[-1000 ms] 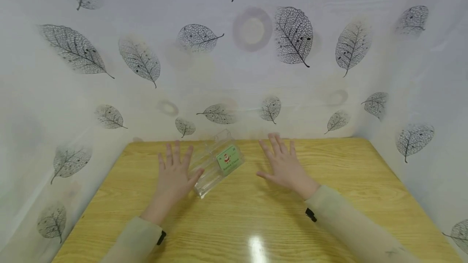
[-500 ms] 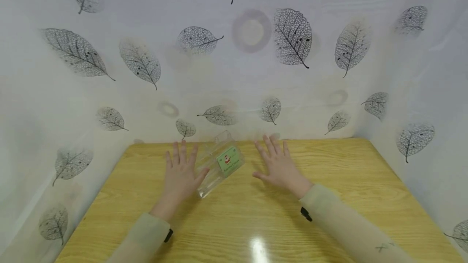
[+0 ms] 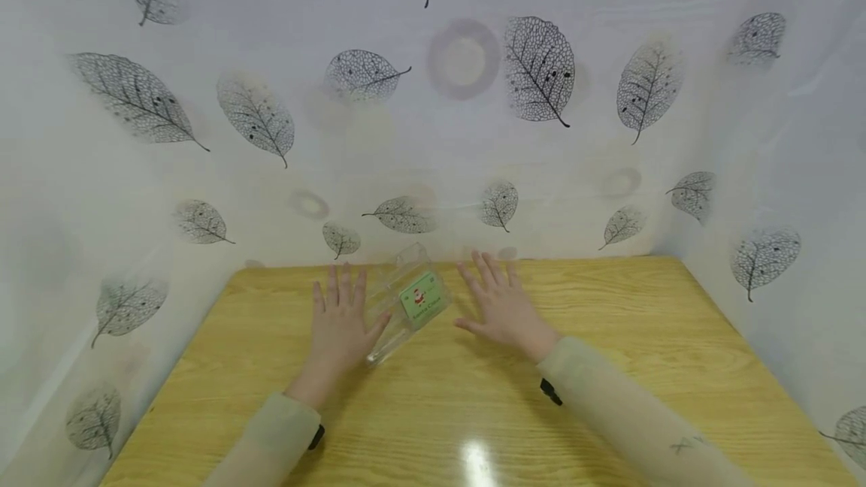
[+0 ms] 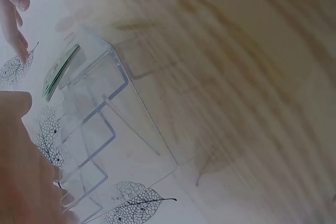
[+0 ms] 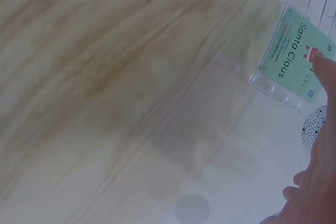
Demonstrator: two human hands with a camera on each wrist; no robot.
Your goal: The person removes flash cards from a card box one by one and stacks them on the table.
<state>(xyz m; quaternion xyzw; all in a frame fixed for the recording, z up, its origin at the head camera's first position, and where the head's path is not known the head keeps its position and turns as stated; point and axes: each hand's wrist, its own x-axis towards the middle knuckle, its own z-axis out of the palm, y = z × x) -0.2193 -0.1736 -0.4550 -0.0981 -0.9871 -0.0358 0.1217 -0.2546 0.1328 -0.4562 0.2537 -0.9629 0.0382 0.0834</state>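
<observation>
A clear plastic tiered display rack (image 3: 396,340) stands slantwise near the back of the table, its stepped side edges showing in the left wrist view. In one of its tiers sits a small stack of green "Santa Claus" cards (image 3: 422,297), fanned edges visible from the side (image 4: 62,73). My left hand (image 3: 340,333), fingers straight and spread, is at the rack's left; its thumb overlaps the rack in the head view, and I cannot tell whether it touches. To the right, my right hand (image 3: 504,312) is held with fingers extended and thumb towards the cards, holding nothing.
A wood-grain table (image 3: 433,412) lies under both hands. White cloth printed with leaf skeletons (image 3: 467,141) encloses the table at the back and both sides, close behind the rack. Black straps or devices show under both sleeves.
Both hands have moved inward towards the rack, the left one rightward and the right one leftward. The rack and cards stay in about the same place.
</observation>
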